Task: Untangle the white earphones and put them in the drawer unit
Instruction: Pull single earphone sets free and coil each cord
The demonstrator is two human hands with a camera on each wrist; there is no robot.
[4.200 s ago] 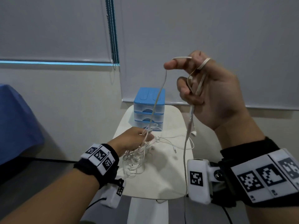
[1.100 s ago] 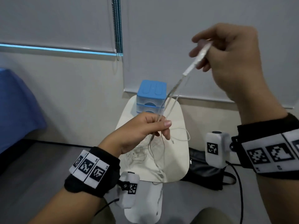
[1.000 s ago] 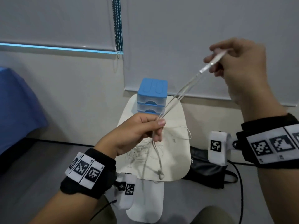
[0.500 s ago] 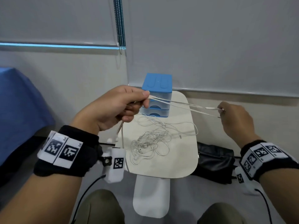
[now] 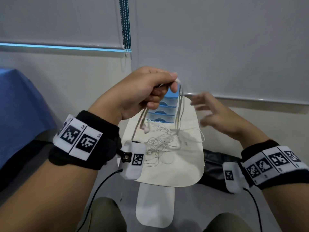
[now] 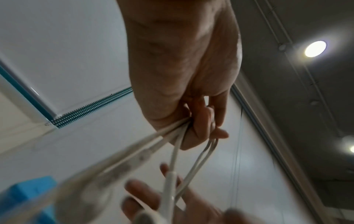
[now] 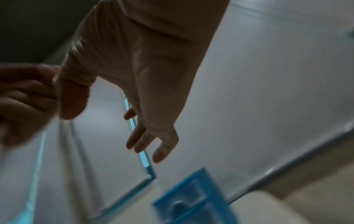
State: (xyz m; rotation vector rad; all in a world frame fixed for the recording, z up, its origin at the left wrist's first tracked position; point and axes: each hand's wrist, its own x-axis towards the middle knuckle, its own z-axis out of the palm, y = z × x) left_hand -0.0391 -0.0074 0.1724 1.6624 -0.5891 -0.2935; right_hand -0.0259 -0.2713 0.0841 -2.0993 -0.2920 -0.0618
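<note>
- Left hand (image 5: pixel 142 91) is hovering raised over the near half of the worktop, thumb and curled fingers pinching several strands of the thin white earphone cable (image 5: pixel 179 104).
- Left wrist view: the strands (image 6: pixel 193 165) are leaving the pinch in two bunches; one strand is carrying a slim white inline piece.
- In the head view, two earbuds (image 5: pixel 145 128) are dangling just below the left hand, above the worktop.
- Right hand (image 5: pixel 215 114) is floating just to the right of the hanging strands, fingers spread and relaxed, gripping nothing; outline is motion-blurred.
- Remaining cable is lying as a loose tangle (image 5: pixel 160 144) on the small rounded cream worktop (image 5: pixel 184 171).
- The small drawer unit with blue lid and translucent drawers (image 5: pixel 167 111) is standing at the far edge of the worktop, partly behind the left hand, drawers pushed in.
</note>
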